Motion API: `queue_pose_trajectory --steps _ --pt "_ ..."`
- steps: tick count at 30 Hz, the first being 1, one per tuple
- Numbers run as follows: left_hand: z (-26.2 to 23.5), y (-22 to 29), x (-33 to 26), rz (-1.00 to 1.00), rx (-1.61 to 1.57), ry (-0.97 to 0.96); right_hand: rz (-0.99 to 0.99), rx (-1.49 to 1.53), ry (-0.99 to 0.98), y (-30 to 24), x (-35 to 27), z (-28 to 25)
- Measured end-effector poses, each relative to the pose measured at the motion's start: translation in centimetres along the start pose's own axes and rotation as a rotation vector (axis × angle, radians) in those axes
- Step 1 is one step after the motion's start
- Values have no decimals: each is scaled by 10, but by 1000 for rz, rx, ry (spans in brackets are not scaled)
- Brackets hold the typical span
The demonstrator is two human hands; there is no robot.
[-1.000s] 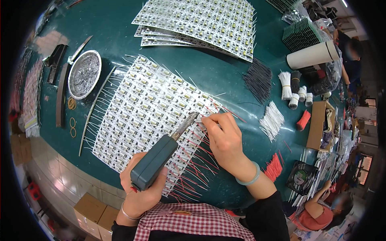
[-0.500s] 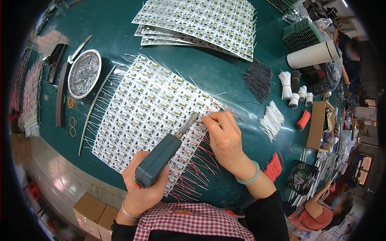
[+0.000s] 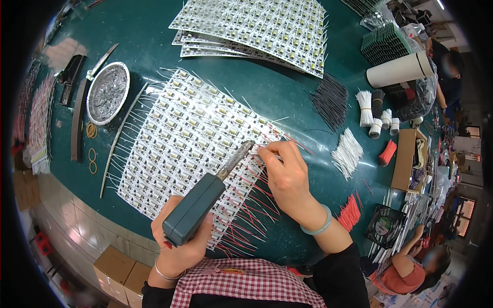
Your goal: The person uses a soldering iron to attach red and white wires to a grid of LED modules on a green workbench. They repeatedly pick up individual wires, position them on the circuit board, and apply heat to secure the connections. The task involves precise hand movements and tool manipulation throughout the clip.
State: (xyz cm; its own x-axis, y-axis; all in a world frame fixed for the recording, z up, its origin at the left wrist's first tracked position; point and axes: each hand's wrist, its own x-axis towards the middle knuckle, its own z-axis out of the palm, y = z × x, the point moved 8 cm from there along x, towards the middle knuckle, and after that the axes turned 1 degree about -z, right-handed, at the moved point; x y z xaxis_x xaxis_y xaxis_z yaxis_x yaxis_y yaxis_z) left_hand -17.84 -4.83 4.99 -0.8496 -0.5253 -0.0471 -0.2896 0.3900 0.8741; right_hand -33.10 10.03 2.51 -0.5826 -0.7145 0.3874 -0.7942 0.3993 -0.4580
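My left hand (image 3: 182,238) is wrapped round the body of a dark green soldering gun (image 3: 194,209). Its metal tip slants up to the right, close to the right-hand edge of a white circuit board panel (image 3: 190,138). Rows of small yellowish parts and thin wires cover this panel. Just right of the tip, my right hand (image 3: 287,172) has thumb and forefinger pinched at the panel's edge, on what looks like a thin wire; the fingers mostly hide it. Red and white wires (image 3: 251,205) stick out from that edge below my right hand.
More panels (image 3: 251,31) lie stacked at the far side. A foil-lined bowl (image 3: 108,95) stands left. Black wires (image 3: 329,102), white wires (image 3: 347,153) and red wires (image 3: 349,213) lie in piles at right, near a white bottle (image 3: 398,71). Two other people are at far right.
The soldering gun and my left hand have shifted slightly toward the lower left, and more of the metal tip shows. My right hand has stayed in place.
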Motion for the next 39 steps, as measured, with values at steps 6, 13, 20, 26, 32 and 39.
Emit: queue_pose_trajectory --steps 6,13,20,26,32,39 --pt "-3 -1 -2 15 -52 27 0 -8 20 0 0 -2" --pt "-9 -2 -6 -8 -99 39 -6 -54 62 -10 -2 -16" --pt "-10 -9 -15 -61 -113 27 -12 15 27 -19 -9 -6" --pt "-7 -13 -16 -91 -83 -4 -5 8 19 -17 -10 0" --pt "-5 -17 -18 -56 -167 68 1 -19 6 -18 -10 1" --pt "-3 -14 -15 -37 -124 69 -2 -31 -14 -18 -10 1"
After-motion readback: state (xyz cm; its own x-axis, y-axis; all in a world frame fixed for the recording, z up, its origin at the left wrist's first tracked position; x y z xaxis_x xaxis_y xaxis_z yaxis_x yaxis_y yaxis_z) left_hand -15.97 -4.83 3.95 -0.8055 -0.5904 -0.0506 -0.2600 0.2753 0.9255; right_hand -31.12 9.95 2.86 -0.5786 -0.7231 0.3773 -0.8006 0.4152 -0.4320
